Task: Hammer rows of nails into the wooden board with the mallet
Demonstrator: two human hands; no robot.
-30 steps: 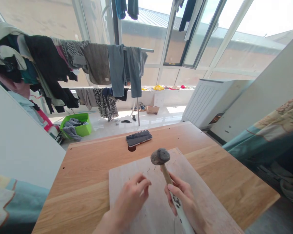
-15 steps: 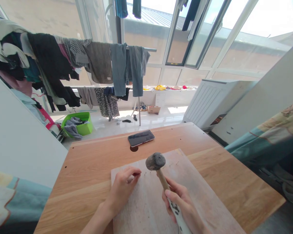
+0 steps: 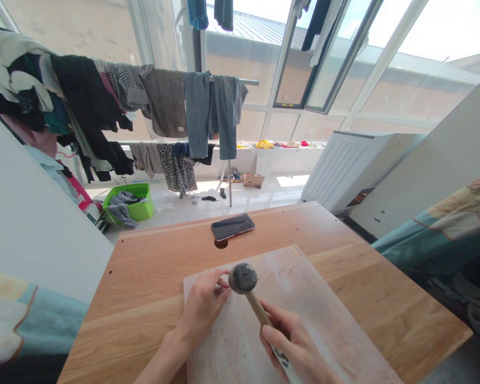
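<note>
My right hand (image 3: 290,336) is wrapped round the handle of a rubber mallet (image 3: 243,278), which has a dark rounded head. The mallet head is right beside the fingertips of my left hand (image 3: 204,298) and partly covers them. My left thumb and forefinger are closed in a pinch near the far left part of a pale board (image 3: 224,341). What they pinch is hidden or too small to make out. Several thin nails (image 3: 281,271) stand in a row on the board, to the right of the mallet head.
The board lies on a wooden table (image 3: 152,277). Beyond it are a phone (image 3: 232,227) and a round hole (image 3: 221,244) in the tabletop. Past the table stand a green basket (image 3: 142,205), a rack of hanging clothes (image 3: 164,104) and a white ribbed cabinet (image 3: 336,165).
The mallet head has moved left and slightly down, to beside my left fingertips, and my right hand has shifted slightly with it. My left hand stays in nearly the same place.
</note>
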